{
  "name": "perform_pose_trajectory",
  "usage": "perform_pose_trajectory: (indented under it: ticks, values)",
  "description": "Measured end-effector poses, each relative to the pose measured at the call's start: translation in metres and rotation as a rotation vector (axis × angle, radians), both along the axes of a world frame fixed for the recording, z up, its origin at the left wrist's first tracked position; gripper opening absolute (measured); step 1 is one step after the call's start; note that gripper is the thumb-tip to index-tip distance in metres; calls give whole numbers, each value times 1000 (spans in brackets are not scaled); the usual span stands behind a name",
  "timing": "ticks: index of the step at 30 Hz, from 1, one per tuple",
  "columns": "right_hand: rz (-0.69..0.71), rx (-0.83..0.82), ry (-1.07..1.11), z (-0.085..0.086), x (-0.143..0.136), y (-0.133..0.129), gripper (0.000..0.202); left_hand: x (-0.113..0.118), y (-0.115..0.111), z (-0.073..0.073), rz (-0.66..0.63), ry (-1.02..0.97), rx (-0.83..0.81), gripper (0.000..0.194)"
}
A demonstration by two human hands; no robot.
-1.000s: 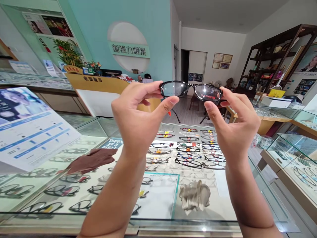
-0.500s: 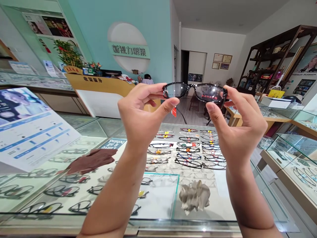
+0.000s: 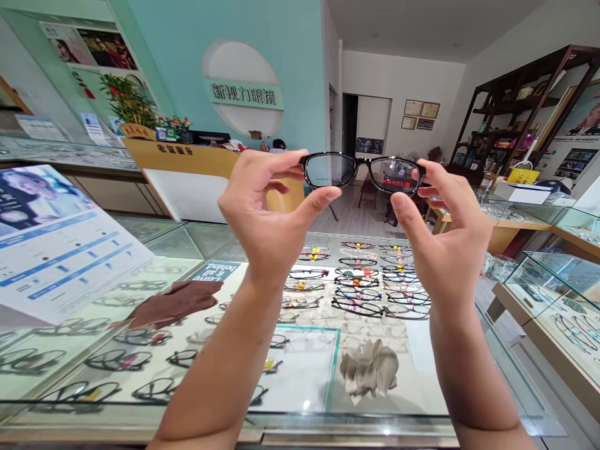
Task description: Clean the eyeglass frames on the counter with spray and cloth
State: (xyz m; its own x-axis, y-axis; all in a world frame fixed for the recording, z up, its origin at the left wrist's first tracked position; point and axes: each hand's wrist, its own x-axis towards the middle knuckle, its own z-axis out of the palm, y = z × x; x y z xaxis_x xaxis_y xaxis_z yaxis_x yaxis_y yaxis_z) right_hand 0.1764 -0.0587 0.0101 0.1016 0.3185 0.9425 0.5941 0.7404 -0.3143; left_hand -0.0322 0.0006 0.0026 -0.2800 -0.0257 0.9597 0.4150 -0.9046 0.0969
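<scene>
One pair of glossy black-rimmed eyeglasses [image 3: 364, 161], upper centre, two hands: left hand [image 3: 267, 215] grip clamped on left end, right hand [image 3: 452, 234] grip on right. Open air separates them from glass-topped bench [image 3: 417, 400]. Two crumpled cloths: one brown cloth [image 3: 175, 304], centre-left; one grey cloth [image 3: 370, 370], near front edge.

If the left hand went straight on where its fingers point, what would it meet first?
The black-framed glasses, whose end the left hand holds; beyond them, perhaps the right hand, though depth is unclear.
</scene>
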Motion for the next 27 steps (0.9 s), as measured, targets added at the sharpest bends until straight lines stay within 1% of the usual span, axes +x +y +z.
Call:
perform_pose_trajectory:
  ticks: [3, 5, 10, 15, 20, 23, 27]
  values:
    - [60, -81, -19, -1, 6, 9, 41, 5, -8, 2, 115, 0, 49, 44]
    - [95, -113, -30, -2, 9, 13, 42, 7, -14, 3, 135, -3, 42, 43]
    - [154, -164, -12, -2, 10, 20, 43, 8, -19, 3, 156, -24, -41, 44]
    - [187, -193, -4, -3, 10, 21, 45, 5, -15, 2, 110, 29, 30, 51]
    - [213, -212, 3, -4, 11, 24, 47, 6, -16, 3, 182, 35, 102, 50]
    - [216, -215, -10, -5, 12, 26, 47, 7, -18, 4, 172, 42, 106, 51]
    - [210, -208, -21, -5, 13, 27, 48, 8, -18, 5, 147, 38, 67, 50]
